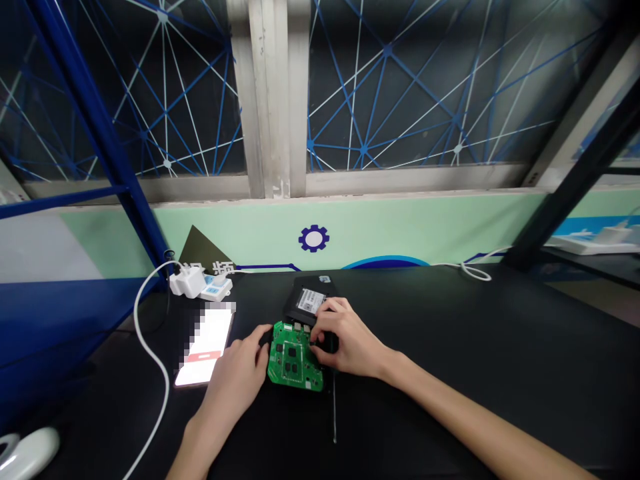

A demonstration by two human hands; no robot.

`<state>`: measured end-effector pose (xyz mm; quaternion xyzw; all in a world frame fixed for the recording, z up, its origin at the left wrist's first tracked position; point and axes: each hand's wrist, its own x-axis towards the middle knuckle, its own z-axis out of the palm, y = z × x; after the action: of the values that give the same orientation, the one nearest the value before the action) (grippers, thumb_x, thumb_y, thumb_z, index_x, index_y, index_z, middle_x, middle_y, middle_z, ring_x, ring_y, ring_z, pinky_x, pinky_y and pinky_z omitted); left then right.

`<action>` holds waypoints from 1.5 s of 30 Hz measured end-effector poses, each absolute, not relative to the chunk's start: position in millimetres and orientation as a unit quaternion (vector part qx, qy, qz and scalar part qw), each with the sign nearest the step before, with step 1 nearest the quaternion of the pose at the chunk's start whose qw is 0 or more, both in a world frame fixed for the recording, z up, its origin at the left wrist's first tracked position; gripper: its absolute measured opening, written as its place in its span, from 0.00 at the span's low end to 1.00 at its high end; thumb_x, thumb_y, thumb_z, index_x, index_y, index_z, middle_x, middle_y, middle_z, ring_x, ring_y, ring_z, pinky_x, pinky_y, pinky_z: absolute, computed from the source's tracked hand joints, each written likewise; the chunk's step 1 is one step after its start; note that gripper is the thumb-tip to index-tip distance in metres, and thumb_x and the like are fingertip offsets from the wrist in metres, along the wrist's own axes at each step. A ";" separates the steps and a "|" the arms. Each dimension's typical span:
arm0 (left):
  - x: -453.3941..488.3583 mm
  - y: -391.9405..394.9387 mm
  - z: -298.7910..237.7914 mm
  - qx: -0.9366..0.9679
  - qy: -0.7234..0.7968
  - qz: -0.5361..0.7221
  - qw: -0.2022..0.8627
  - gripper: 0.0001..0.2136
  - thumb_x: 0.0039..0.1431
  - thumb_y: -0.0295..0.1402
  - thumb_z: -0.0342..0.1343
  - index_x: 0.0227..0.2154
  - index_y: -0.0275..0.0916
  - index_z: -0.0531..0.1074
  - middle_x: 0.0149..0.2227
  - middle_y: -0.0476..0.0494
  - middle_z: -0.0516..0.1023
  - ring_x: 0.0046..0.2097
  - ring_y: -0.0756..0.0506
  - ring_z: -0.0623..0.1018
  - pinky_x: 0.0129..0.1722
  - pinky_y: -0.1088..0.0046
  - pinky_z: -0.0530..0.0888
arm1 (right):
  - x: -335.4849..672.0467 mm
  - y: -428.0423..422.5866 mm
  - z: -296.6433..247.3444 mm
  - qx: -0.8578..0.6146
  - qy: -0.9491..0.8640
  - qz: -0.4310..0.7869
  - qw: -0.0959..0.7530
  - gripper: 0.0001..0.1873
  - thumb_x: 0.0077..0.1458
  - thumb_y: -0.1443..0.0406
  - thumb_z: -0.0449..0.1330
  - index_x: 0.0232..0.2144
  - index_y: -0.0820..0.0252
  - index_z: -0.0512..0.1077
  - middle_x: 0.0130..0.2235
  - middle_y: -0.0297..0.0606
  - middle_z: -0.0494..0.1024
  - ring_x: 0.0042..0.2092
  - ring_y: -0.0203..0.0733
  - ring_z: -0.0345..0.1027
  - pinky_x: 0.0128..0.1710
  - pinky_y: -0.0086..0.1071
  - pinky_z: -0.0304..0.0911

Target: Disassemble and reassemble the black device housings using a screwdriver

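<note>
A green circuit board (293, 360) with dark chips lies on the black table in front of me. My left hand (243, 363) grips its left edge, forefinger and thumb bent beside a small black part there. At the board's right edge my right hand (345, 337) is closed in a pinch; whatever its fingertips hold is hidden. Just behind the board rests a black plastic casing (295, 300) with a white label (311, 301), partly covered by my right fingers. A thin metal rod (335, 413) points toward me below my right hand, its upper end hidden.
A lit phone (207, 347) lies left of my left hand. Behind it, a white charger (187, 283) sits on a power strip (217, 288), with a white cable (163, 373) curving forward. A white rounded object (35, 453) is at the lower left. Blue and black frame posts flank the table.
</note>
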<state>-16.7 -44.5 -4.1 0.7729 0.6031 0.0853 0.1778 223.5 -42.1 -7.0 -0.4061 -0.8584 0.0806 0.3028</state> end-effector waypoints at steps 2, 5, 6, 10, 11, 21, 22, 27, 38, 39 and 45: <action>-17.1 -44.0 -3.6 0.765 0.609 0.091 0.190 0.20 0.70 0.32 0.44 0.63 0.46 0.65 0.36 0.45 0.81 0.42 0.42 0.79 0.33 0.73 0.65 | 223.0 -42.2 -7.1 -0.405 -0.859 0.079 0.302 0.07 0.45 0.71 0.67 0.28 0.56 0.75 0.28 0.32 0.78 0.41 0.46 0.67 0.52 0.46 0.55; -17.3 -44.4 -3.2 0.758 0.615 0.102 0.194 0.20 0.70 0.33 0.45 0.62 0.46 0.67 0.31 0.48 0.79 0.39 0.42 0.79 0.31 0.72 0.63 | 221.9 -42.4 -7.4 -0.405 -0.861 0.073 0.299 0.07 0.45 0.71 0.67 0.27 0.56 0.75 0.28 0.32 0.78 0.40 0.45 0.67 0.52 0.45 0.55; -17.2 -44.7 -3.2 0.757 0.616 0.107 0.192 0.20 0.70 0.33 0.45 0.61 0.46 0.67 0.30 0.48 0.79 0.38 0.42 0.79 0.31 0.72 0.63 | 221.5 -42.5 -7.4 -0.405 -0.861 0.070 0.298 0.07 0.44 0.71 0.67 0.27 0.56 0.75 0.28 0.32 0.77 0.40 0.45 0.67 0.52 0.45 0.55; -16.7 -45.0 -3.2 0.756 0.617 0.112 0.187 0.20 0.69 0.33 0.45 0.62 0.45 0.67 0.28 0.49 0.78 0.38 0.42 0.78 0.31 0.72 0.63 | 220.3 -43.1 -7.1 -0.408 -0.862 0.060 0.294 0.06 0.45 0.70 0.67 0.27 0.56 0.75 0.28 0.33 0.78 0.40 0.46 0.67 0.52 0.46 0.55; -16.4 -44.9 -3.1 0.757 0.617 0.109 0.188 0.20 0.69 0.33 0.45 0.62 0.45 0.67 0.29 0.49 0.78 0.39 0.42 0.78 0.32 0.72 0.63 | 220.1 -43.2 -7.1 -0.410 -0.862 0.058 0.293 0.06 0.45 0.70 0.67 0.26 0.56 0.75 0.29 0.34 0.78 0.40 0.46 0.67 0.52 0.47 0.55; -14.6 -47.9 -5.1 0.774 0.604 0.089 0.165 0.20 0.71 0.31 0.42 0.63 0.45 0.63 0.39 0.42 0.80 0.45 0.38 0.78 0.40 0.68 0.69 | 220.4 -44.7 -8.4 -0.455 -0.826 0.029 0.331 0.06 0.56 0.66 0.64 0.38 0.55 0.75 0.41 0.40 0.79 0.46 0.49 0.67 0.48 0.45 0.60; -14.6 -48.3 -5.2 0.775 0.603 0.089 0.167 0.20 0.71 0.32 0.42 0.63 0.45 0.63 0.39 0.42 0.80 0.45 0.38 0.78 0.39 0.68 0.69 | 220.6 -44.3 -8.7 -0.471 -0.814 0.019 0.341 0.08 0.56 0.66 0.64 0.41 0.56 0.74 0.44 0.42 0.78 0.47 0.50 0.67 0.47 0.45 0.61; -13.7 -49.6 -3.4 0.779 0.596 0.096 0.169 0.19 0.72 0.36 0.42 0.63 0.45 0.62 0.35 0.44 0.80 0.43 0.38 0.78 0.36 0.69 0.67 | 224.0 -37.5 -15.1 -0.545 -0.767 -0.030 0.337 0.20 0.58 0.60 0.63 0.52 0.58 0.70 0.58 0.51 0.72 0.58 0.58 0.62 0.55 0.52 0.59; -11.9 -48.3 -3.8 0.785 0.594 0.074 0.161 0.20 0.70 0.33 0.48 0.63 0.43 0.61 0.28 0.49 0.76 0.38 0.41 0.77 0.30 0.72 0.62 | 230.3 -25.8 -22.6 -0.601 -0.761 -0.017 0.242 0.30 0.56 0.52 0.64 0.57 0.60 0.68 0.63 0.56 0.67 0.62 0.62 0.59 0.57 0.53 0.61; -11.8 -47.9 -4.1 0.785 0.594 0.072 0.162 0.20 0.69 0.32 0.48 0.63 0.43 0.62 0.28 0.49 0.76 0.37 0.41 0.77 0.30 0.72 0.61 | 230.4 -25.3 -22.4 -0.601 -0.762 -0.014 0.239 0.31 0.56 0.52 0.64 0.57 0.60 0.68 0.63 0.56 0.67 0.63 0.62 0.58 0.57 0.53 0.60; -13.1 -46.0 -8.8 0.785 0.594 0.078 0.158 0.21 0.70 0.33 0.48 0.63 0.45 0.61 0.26 0.51 0.74 0.36 0.41 0.76 0.28 0.73 0.58 | 231.9 -19.3 -19.0 -0.580 -0.775 0.006 0.250 0.35 0.51 0.51 0.68 0.57 0.58 0.67 0.60 0.53 0.70 0.61 0.61 0.60 0.57 0.53 0.60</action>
<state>-13.1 -46.0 -8.8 0.7852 0.5936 0.0778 0.1584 231.9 -19.3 -19.0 -0.5796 -0.7754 0.0057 0.2504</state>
